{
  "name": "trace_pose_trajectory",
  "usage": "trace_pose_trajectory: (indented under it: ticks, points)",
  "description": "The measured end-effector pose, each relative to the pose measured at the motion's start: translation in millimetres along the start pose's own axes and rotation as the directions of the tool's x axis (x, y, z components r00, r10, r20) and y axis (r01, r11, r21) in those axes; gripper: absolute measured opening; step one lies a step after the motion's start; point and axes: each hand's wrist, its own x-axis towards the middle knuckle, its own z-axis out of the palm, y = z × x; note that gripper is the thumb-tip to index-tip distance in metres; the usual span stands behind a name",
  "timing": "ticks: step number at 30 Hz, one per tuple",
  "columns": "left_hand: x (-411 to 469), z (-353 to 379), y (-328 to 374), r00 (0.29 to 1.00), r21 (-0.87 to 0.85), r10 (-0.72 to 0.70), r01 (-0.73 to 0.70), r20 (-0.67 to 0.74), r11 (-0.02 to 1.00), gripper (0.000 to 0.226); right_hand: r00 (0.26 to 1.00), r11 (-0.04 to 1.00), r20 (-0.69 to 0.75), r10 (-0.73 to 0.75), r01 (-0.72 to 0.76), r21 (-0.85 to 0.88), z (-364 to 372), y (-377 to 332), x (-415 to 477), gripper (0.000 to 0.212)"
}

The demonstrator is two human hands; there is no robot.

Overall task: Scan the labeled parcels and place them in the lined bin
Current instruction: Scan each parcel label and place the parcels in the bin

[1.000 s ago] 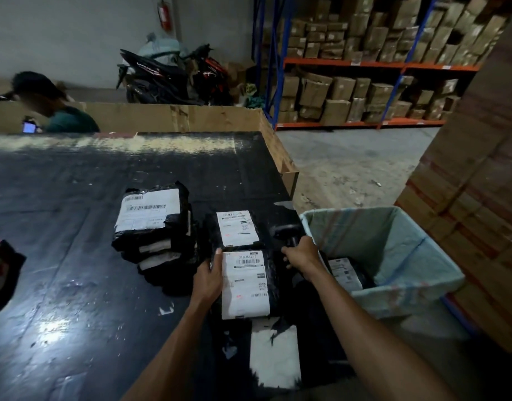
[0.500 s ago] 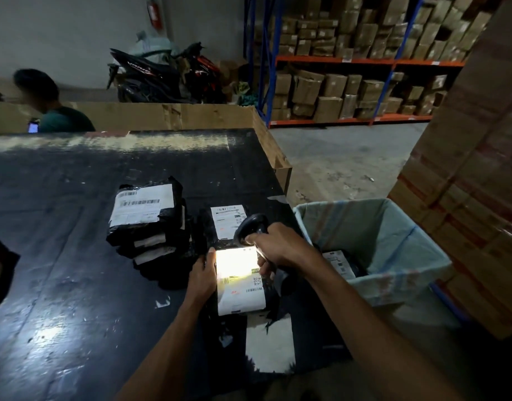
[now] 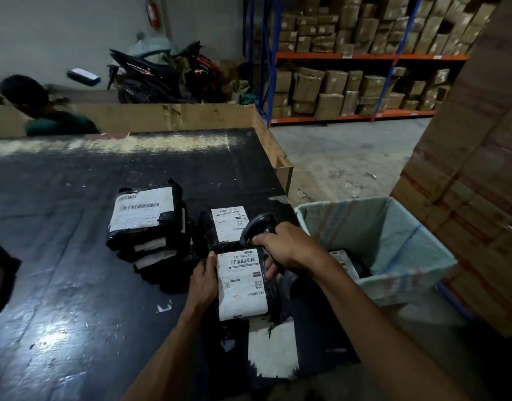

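Note:
A black parcel with a white label [image 3: 241, 283] lies near the front of the black table [image 3: 75, 256]. My left hand [image 3: 204, 277] holds its left edge. My right hand [image 3: 286, 248] grips a black handheld scanner [image 3: 259, 227] just above the parcel's right side. Another labeled parcel [image 3: 228, 222] lies right behind it. To the left stands a stack of several black parcels [image 3: 146, 221], labels up. The lined bin [image 3: 376, 247] stands off the table's right edge with one labeled parcel [image 3: 346, 263] inside.
A dark red-and-black object [image 3: 0, 279] sits at the left edge. A person [image 3: 43, 111] is behind the table's far cardboard wall [image 3: 176, 115]. Stacked cartons [image 3: 474, 183] rise at the right. Shelving with boxes [image 3: 350, 73] and a motorbike [image 3: 162, 73] stand at the back.
My right hand picked up the scanner and brought it over the front parcel; the scanner's light lit the label half a second ago and is off now. My left hand stayed on the parcel.

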Motion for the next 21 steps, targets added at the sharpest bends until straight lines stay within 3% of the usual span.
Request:
trace_pose_trajectory:
  ticks: [4, 8, 11, 15, 21]
  points:
    - [-0.2, -0.8, -1.5, 1.000, -0.015, -0.006, 0.006, 0.004, 1.000, 0.078, 1.000, 0.990, 0.000, -0.013, 0.013, 0.139, -2.6, 17.7, 21.9, 0.033]
    - [3.9, -0.1, -5.6, 1.000, -0.005, -0.010, 0.010, 0.013, 1.000, 0.081, 0.998, 0.997, -0.062, -0.020, 0.024, 0.077, -13.7, 61.2, 63.4, 0.017]
    - [0.0, -1.0, -2.0, 1.000, -0.005, -0.017, 0.017, 0.011, 1.000, 0.072, 0.981, 0.997, -0.181, 0.062, -0.052, 0.058, -13.7, 93.5, 85.2, 0.021]
    - [-9.1, -1.0, 10.8, 0.999, -0.033, -0.036, 0.037, 0.015, 0.999, 0.051, 0.980, 0.993, -0.170, 0.101, -0.089, 0.078, -5.1, 128.0, 105.1, 0.045]
    - [-13.1, 1.1, 21.6, 0.991, -0.128, -0.130, 0.125, -0.030, 0.984, 0.045, 0.988, 0.955, -0.106, 0.111, -0.136, -0.264, -17.0, 131.3, 115.5, 0.067]
